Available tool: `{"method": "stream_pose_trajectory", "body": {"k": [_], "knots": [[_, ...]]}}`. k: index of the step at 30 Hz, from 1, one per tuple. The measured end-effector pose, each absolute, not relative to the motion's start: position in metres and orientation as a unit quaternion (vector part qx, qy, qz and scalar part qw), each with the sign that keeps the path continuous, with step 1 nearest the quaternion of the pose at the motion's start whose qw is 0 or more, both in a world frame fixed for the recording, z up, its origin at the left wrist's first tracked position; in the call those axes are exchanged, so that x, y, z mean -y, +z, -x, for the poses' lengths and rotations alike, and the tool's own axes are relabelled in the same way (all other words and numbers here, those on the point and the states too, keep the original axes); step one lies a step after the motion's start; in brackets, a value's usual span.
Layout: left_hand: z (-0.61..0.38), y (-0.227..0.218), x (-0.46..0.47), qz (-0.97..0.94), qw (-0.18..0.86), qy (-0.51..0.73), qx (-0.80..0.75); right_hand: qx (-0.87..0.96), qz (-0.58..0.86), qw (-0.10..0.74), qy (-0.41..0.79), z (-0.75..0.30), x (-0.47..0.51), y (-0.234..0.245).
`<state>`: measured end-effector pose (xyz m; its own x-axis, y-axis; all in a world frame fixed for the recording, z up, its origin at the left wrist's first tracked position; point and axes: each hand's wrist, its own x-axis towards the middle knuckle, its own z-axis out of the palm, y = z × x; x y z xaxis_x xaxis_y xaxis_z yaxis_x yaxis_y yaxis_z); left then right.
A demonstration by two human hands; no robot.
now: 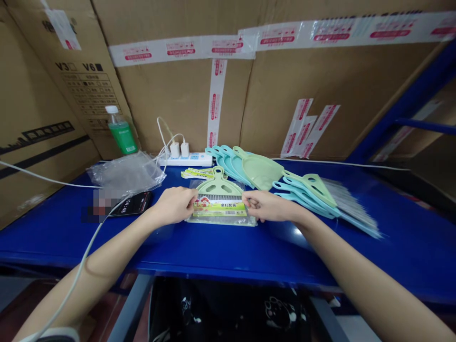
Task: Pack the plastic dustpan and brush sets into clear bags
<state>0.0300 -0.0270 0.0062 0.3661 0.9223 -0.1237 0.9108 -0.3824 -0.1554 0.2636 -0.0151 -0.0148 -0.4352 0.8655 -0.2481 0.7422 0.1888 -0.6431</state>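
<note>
A light green brush and dustpan set (218, 189) sits in a clear bag in front of me, its handle end pointing away. Across the bag's front lies a green, yellow and white label card (219, 207). My left hand (174, 205) is closed on the left edge of this bag, and my right hand (266, 205) grips its right edge. Just behind, several loose label cards (194, 174) rest on the table. Dustpans (263, 170) in blue and green are fanned out to the back right. Beside my right hand lies a pile of hand brushes (313, 194) with grey bristles.
Clear plastic bags (128, 173) lie at the left, near a phone (133, 204) and a bottle with a green label (121, 133). A power strip (192, 159) with two chargers stands against the cardboard boxes (171, 90). A white cable (87, 251) passes over my left forearm.
</note>
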Motion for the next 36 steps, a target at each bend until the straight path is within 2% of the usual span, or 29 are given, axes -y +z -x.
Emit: {"method": "stream_pose_trajectory", "body": {"k": [8, 15, 18, 21, 24, 27, 30, 36], "knots": [[-0.027, 0.006, 0.027, 0.83, 0.037, 0.083, 0.55, 0.756, 0.521, 0.076, 0.389, -0.266, 0.017, -0.009], [-0.026, 0.008, 0.027, 0.833, 0.039, 0.077, 0.546, 0.793, 0.482, 0.071, 0.365, -0.273, 0.015, -0.009], [-0.025, 0.008, 0.028, 0.832, 0.048, 0.069, 0.548, 0.82, 0.467, 0.082, 0.321, -0.275, 0.014, -0.009], [-0.026, 0.009, 0.029, 0.843, 0.046, 0.024, 0.535, 0.84, 0.457, 0.129, 0.261, -0.275, 0.015, -0.01], [-0.028, 0.006, 0.032, 0.879, 0.029, -0.039, 0.475, 0.862, 0.423, 0.188, 0.208, -0.272, 0.017, -0.012], [-0.03, 0.001, 0.034, 0.92, 0.007, -0.049, 0.389, 0.897, 0.344, 0.22, 0.168, -0.266, 0.019, -0.016], [-0.034, -0.006, 0.036, 0.935, 0.013, -0.013, 0.353, 0.928, 0.28, 0.209, 0.127, -0.26, 0.019, -0.022], [-0.041, -0.009, 0.037, 0.926, 0.051, 0.042, 0.371, 0.944, 0.275, 0.164, 0.073, -0.257, 0.014, -0.031]]}}
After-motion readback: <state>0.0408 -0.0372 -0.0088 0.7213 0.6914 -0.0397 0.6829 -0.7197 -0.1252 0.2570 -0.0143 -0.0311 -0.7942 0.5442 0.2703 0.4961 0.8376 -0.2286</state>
